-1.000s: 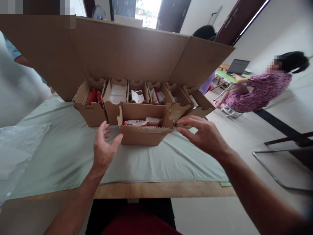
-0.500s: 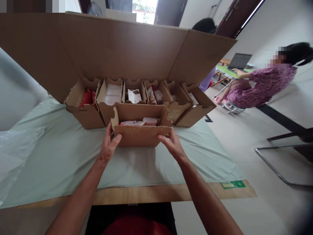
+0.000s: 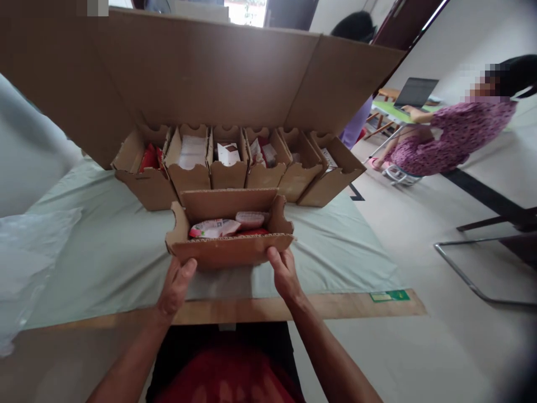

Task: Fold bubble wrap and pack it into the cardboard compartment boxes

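Observation:
A small open cardboard tray (image 3: 226, 253) with packets inside, one white and red, is gripped at both ends. My left hand (image 3: 176, 286) grips its lower left corner. My right hand (image 3: 285, 274) grips its lower right corner, thumb on the front wall. The tray is near the table's front edge, over a pale green cloth (image 3: 104, 263). Behind it stands a row of several similar cardboard trays (image 3: 188, 178) filled with red and white packets, in front of a big cardboard box flap (image 3: 201, 73).
A clear plastic bag (image 3: 25, 263) lies at the left on the cloth. The wooden table edge (image 3: 335, 305) runs below my hands. At the right a seated person (image 3: 453, 137) works at a laptop (image 3: 413, 92); a metal chair frame (image 3: 482, 268) stands on the floor.
Both hands closed on the front tray and pulled it toward me, away from the row of trays. The right hand came in from the right side.

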Motion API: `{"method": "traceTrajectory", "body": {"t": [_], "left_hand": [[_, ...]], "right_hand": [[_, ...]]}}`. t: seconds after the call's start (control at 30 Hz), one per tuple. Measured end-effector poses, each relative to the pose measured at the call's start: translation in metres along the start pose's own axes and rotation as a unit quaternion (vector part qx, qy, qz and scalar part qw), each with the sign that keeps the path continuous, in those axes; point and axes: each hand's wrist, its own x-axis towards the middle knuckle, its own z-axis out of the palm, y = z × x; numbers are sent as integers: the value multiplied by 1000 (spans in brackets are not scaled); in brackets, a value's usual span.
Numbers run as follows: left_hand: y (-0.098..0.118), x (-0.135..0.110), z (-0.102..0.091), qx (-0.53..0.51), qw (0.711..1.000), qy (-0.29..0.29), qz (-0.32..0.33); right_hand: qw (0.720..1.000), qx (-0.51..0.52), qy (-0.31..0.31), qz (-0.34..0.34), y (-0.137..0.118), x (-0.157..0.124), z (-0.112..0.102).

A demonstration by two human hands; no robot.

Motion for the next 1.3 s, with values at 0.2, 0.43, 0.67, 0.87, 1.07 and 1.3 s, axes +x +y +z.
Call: {"method": "traceTrajectory", "body": {"t": [0.2, 0.43, 0.67, 0.87, 1.07, 1.3], "left_hand": [[29, 7, 3, -14, 999, -17, 31], [47, -11, 8, -49, 998, -15, 28], [56, -33, 12, -51, 998, -24, -5], [37, -68, -60, 17, 986, 168, -8], [47, -59, -120, 86, 929, 349, 87], [30, -48, -140, 200, 907, 361, 84]], "right_hand": [[1000, 16, 6, 11, -18, 1, 6], [1000, -8, -17, -5, -29, -8, -1], [1000, -17, 4, 1, -20, -15, -7], [984, 40, -175, 6, -33, 5, 79], [913, 80, -397, -50, -42, 68, 224], [938, -9, -347, -30, -31, 95, 303]]}}
